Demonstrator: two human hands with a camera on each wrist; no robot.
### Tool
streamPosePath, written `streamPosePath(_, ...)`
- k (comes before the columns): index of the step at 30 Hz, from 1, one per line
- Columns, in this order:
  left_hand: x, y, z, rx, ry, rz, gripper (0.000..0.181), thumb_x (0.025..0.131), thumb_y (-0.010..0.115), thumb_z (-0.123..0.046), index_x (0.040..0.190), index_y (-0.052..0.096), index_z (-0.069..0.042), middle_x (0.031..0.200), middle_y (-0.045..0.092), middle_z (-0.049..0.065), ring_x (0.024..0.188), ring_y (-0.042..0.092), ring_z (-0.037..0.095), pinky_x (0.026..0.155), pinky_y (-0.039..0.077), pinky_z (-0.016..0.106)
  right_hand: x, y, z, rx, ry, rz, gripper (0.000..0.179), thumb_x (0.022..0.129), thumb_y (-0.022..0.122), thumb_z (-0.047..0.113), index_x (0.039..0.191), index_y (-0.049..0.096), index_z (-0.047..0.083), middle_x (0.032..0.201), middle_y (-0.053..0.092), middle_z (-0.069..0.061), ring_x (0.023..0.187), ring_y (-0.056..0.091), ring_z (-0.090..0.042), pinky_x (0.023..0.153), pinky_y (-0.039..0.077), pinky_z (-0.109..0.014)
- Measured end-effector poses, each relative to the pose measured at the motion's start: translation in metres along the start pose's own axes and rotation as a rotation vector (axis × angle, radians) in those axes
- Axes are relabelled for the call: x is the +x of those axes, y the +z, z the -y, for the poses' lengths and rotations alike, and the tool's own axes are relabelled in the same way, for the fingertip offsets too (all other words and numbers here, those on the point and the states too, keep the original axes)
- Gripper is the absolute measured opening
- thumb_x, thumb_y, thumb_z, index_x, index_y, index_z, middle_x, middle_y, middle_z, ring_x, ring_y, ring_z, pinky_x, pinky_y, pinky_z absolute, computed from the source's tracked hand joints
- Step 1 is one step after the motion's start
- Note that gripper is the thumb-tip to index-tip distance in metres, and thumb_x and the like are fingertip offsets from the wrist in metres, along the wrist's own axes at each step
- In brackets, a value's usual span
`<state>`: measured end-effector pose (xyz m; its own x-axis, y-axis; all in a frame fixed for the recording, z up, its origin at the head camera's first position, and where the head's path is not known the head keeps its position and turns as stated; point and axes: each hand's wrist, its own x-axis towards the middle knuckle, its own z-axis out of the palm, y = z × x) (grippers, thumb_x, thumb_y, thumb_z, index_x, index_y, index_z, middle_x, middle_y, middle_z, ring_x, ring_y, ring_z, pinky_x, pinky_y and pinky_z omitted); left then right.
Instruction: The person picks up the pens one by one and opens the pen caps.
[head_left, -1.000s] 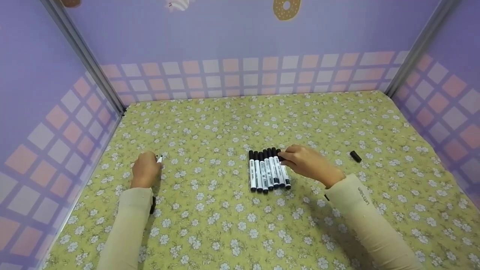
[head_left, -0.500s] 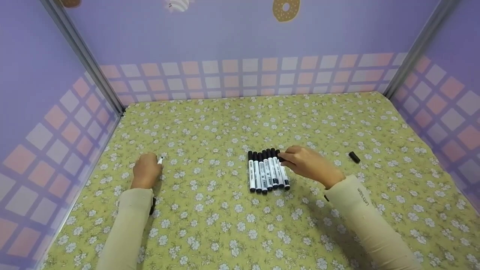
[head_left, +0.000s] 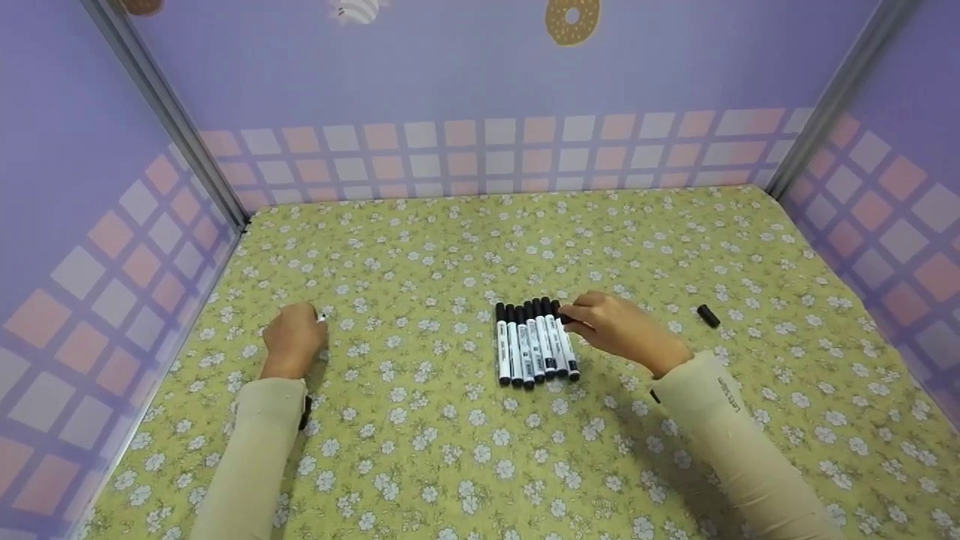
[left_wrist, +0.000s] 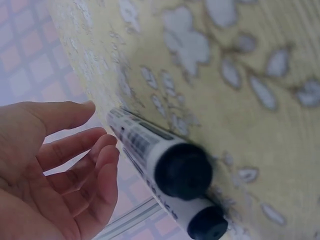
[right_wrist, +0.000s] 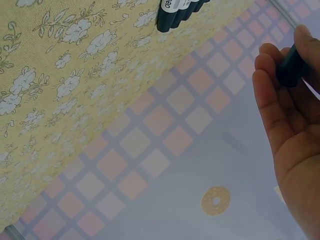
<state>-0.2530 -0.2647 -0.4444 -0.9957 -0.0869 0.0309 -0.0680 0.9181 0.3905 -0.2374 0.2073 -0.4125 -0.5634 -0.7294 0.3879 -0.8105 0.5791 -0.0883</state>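
My left hand is low over the cloth at the left, fingers loosely bent. In the left wrist view two white markers with black ends lie side by side, just past the fingertips; nothing sits in the palm. From above, the hand covers most of them, leaving a small white bit. My right hand pinches a black marker cap between thumb and fingers, beside the upper right end of a row of several white markers with black caps pointing away from me.
A loose black cap lies on the cloth to the right of my right hand. Yellow flowered cloth covers the table. Purple walls with pink and white squares enclose the back and both sides.
My left hand has shifted slightly, and less of the marker beside it shows past the fingers. The right hand stays almost still at the row with the cap.
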Motion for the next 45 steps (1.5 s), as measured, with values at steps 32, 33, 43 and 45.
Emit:
streamPosePath(32, -0.008, 0.031, -0.075, 0.017, 0.224, -0.083, 0.029, 0.096, 0.049, -0.009, 0.074, 0.067, -0.006, 0.056, 0.053, 0.006, 0.043, 0.032, 0.012, 0.043, 0.024, 0.028, -0.024, -0.009, -0.034, 0.018, 0.272, 0.013, 0.027, 0.091, 0.065, 0.009, 0.116, 0.068, -0.002, 0.099, 0.069, -0.016, 0.083, 0.068, -0.024, 0.069, 0.057, -0.034)
streamPosePath(33, -0.010, 0.033, -0.079, 0.011, 0.236, -0.082, 0.027, 0.096, 0.049, -0.009, 0.080, 0.070, -0.004, 0.060, 0.059, 0.008, 0.043, 0.035, 0.012, 0.043, 0.025, 0.028, -0.025, -0.011, -0.036, 0.019, 0.290, 0.012, 0.027, 0.091, 0.065, 0.009, 0.116, 0.068, -0.002, 0.099, 0.068, -0.017, 0.083, 0.068, -0.025, 0.069, 0.057, -0.035)
streamPosePath(43, -0.025, 0.047, -0.111, -0.035, 0.333, -0.071, 0.022, 0.096, 0.054, -0.010, 0.090, 0.075, -0.004, 0.070, 0.066, 0.009, 0.044, 0.036, 0.010, 0.045, 0.026, 0.028, -0.046, -0.019, -0.058, 0.063, 0.468, 0.008, 0.027, 0.095, 0.059, 0.008, 0.116, 0.065, -0.008, 0.104, 0.056, -0.021, 0.084, 0.062, -0.029, 0.070, 0.053, -0.041)
streamPosePath(45, -0.028, 0.049, -0.118, -0.048, 0.353, -0.060, 0.022, 0.096, 0.054, -0.010, 0.088, 0.074, -0.004, 0.067, 0.063, 0.007, 0.044, 0.033, 0.010, 0.045, 0.024, 0.028, -0.050, -0.022, -0.063, 0.076, 0.506, 0.019, 0.027, 0.096, 0.058, 0.009, 0.116, 0.064, -0.009, 0.102, 0.055, -0.022, 0.083, 0.060, -0.029, 0.070, 0.052, -0.042)
